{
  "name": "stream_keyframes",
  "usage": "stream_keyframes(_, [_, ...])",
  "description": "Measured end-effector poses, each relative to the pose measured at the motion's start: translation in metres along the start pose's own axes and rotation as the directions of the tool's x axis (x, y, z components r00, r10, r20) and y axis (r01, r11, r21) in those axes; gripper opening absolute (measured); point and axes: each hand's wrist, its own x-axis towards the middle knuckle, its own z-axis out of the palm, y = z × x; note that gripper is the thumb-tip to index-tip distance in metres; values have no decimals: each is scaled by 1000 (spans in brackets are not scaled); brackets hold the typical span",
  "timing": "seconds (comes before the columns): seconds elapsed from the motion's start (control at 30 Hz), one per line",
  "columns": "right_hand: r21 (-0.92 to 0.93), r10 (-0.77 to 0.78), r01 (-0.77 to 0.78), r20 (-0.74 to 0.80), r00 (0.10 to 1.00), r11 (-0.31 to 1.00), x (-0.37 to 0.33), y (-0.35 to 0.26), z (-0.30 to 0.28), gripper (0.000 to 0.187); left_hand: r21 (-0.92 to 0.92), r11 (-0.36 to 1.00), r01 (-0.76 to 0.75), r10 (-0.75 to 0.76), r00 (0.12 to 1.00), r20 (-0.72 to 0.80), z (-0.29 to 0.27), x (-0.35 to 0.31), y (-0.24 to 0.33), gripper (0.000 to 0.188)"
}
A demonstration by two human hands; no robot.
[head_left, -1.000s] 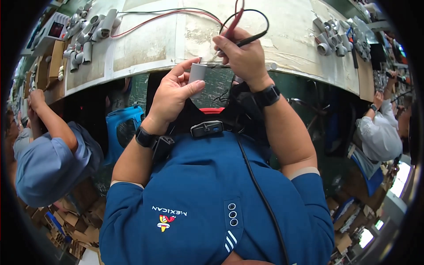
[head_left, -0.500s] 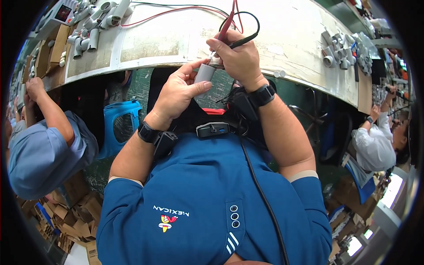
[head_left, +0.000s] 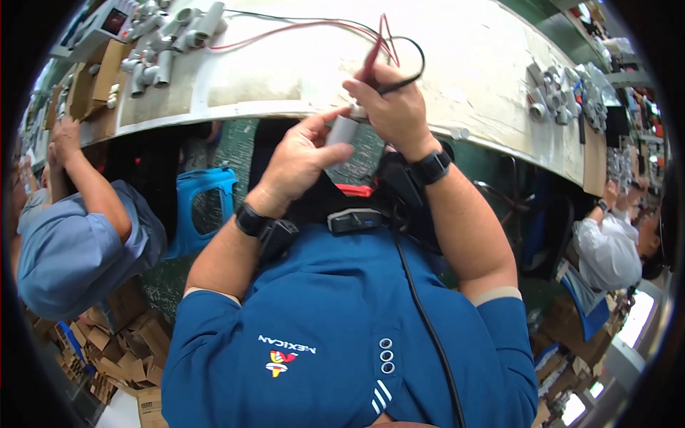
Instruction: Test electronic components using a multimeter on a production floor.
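Just off the table's near edge, my left hand (head_left: 301,155) is closed round a grey cylindrical part (head_left: 343,133), its thumb lying along the near side. My right hand (head_left: 394,107) grips a red test probe (head_left: 371,60) together with a black one (head_left: 401,84). Both probes point down toward the top end of the grey part, where a small pale piece (head_left: 357,111) shows between the hands. Whether the probe tips touch it I cannot tell. Red and black leads (head_left: 307,23) run from the probes across the table to the left.
Grey pipe-like parts (head_left: 163,68) are heaped on the table's left, near an open cardboard box (head_left: 104,78). More grey parts (head_left: 549,96) lie at the right. A small white piece (head_left: 460,133) sits by the near edge. Beside a blue stool (head_left: 207,207), a person (head_left: 89,235) works at left; another (head_left: 606,242) at right.
The whole view has shifted slightly, so everything sits a little lower and to the right. Both hands keep their holds, and the probes remain over the grey part's end.
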Motion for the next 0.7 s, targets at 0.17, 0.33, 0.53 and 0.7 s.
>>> stream_keyframes(0.17, [53, 0, 3, -60, 998, 999, -9, -2, 1, 11, -5, 1000, -22, 23, 1000, 3, 1, 1, -7, 66])
stream_keyframes(0.33, [104, 107, -106, -8, 994, 989, -11, -3, -3, 12, -48, 999, 15, -12, 998, 53, 0, 0, -8, 67])
stream_keyframes(0.53, [114, 99, -96, -20, 995, 989, -7, -2, 2, 13, -47, 999, -12, 16, 996, 84, -2, 2, -7, 66])
stream_keyframes(0.7, [129, 127, -124, -19, 992, 984, -7, 1, 4, 12, -33, 999, 3, -1, 997, 75, -4, 3, -5, 67])
